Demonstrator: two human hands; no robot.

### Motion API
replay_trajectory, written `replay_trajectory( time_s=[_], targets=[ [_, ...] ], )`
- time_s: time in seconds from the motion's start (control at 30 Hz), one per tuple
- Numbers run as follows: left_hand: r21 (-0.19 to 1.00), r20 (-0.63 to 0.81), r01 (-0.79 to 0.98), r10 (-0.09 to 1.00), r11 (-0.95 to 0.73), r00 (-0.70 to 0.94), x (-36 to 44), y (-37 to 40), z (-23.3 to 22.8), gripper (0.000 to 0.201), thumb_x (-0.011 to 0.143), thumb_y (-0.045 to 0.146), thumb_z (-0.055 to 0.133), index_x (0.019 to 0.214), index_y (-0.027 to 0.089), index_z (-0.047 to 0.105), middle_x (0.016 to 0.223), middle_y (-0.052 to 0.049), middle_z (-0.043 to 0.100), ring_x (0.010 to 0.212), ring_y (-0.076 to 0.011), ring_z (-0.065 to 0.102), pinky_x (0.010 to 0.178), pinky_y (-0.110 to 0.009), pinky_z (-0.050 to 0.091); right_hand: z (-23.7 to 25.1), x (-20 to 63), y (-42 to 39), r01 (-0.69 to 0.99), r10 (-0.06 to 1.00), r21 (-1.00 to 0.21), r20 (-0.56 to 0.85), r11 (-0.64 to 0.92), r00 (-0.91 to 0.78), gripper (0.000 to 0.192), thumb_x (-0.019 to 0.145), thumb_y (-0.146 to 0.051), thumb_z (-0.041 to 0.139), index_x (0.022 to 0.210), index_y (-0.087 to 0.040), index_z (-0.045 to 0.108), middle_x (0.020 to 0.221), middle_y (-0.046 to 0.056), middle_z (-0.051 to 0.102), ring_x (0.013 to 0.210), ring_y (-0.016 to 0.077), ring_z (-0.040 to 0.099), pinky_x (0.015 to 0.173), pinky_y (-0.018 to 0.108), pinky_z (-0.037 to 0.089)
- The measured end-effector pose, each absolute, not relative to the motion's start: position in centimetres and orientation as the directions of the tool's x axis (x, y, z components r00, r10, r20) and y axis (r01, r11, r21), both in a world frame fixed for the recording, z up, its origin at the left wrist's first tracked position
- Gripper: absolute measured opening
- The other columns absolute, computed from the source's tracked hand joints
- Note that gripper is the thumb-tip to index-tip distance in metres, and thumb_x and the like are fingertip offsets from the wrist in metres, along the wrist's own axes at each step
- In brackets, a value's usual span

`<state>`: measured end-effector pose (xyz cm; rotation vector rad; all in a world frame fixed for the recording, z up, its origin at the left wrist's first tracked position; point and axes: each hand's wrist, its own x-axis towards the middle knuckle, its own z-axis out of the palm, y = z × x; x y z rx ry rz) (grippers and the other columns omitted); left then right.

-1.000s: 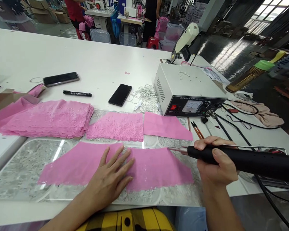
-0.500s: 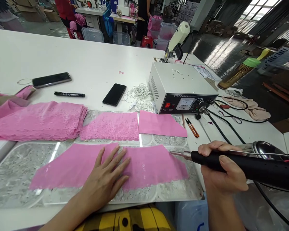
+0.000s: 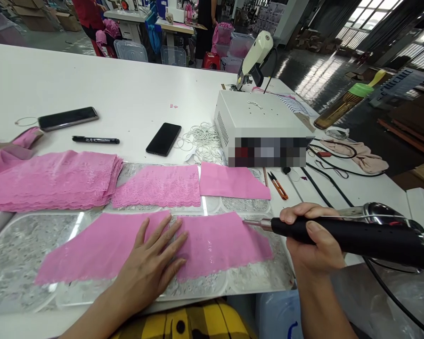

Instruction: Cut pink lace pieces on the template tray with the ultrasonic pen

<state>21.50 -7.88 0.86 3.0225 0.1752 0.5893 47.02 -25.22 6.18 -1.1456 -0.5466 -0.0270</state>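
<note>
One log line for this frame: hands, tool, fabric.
left hand: flat on pink fabric | right hand: grips black tool | tool tip: at fabric's right edge

The front panel (image 3: 268,151) of the white box (image 3: 254,115) on the table is blurred into blocks, so its dial and lettering cannot be read. The black tool (image 3: 342,235) in the right hand (image 3: 313,245) runs off the right edge of the picture, and its cable (image 3: 392,292) leaves at the lower right corner. The left hand (image 3: 150,268) hides the middle of the pink cloth (image 3: 219,245) beneath its palm. The pink stack (image 3: 49,179) is cut off by the left edge. People (image 3: 86,14) beyond the table's far edge are cropped at the top.
</note>
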Motion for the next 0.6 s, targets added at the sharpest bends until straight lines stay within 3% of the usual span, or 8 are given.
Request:
replay_trajectory(
  time_s=[0.3, 0.6],
  targets=[
    [0.065, 0.375, 0.095, 0.113, -0.993, 0.92, 21.4, -7.7, 0.5, 0.042, 0.096, 0.03, 0.053, 0.136, 0.021, 0.055, 0.147, -0.009, 0.05, 0.146, -0.0296, 0.032, 0.123, -0.053, 0.01, 7.0, 47.2, -26.7, 0.273, 0.155, -0.87, 0.362, 0.411, 0.919, 0.013, 0.054, -0.025, 0.059, 0.065, -0.019, 0.061, 0.065, 0.0, 0.056, 0.046, 0.0135, 0.05, 0.047, 0.033, 0.042],
    [0.057, 0.384, 0.079, 0.095, -0.995, 0.918, 21.5, -7.6, 0.6, 0.041, 0.096, 0.03, 0.053, 0.135, 0.018, 0.056, 0.147, -0.01, 0.05, 0.147, -0.03, 0.03, 0.123, -0.053, 0.008, 6.8, 47.3, -28.1, 0.291, 0.139, -0.879, 0.364, 0.377, 0.921, 0.012, 0.052, -0.024, 0.06, 0.063, -0.019, 0.063, 0.064, 0.001, 0.057, 0.044, 0.0145, 0.05, 0.044, 0.034, 0.041]
  ],
)
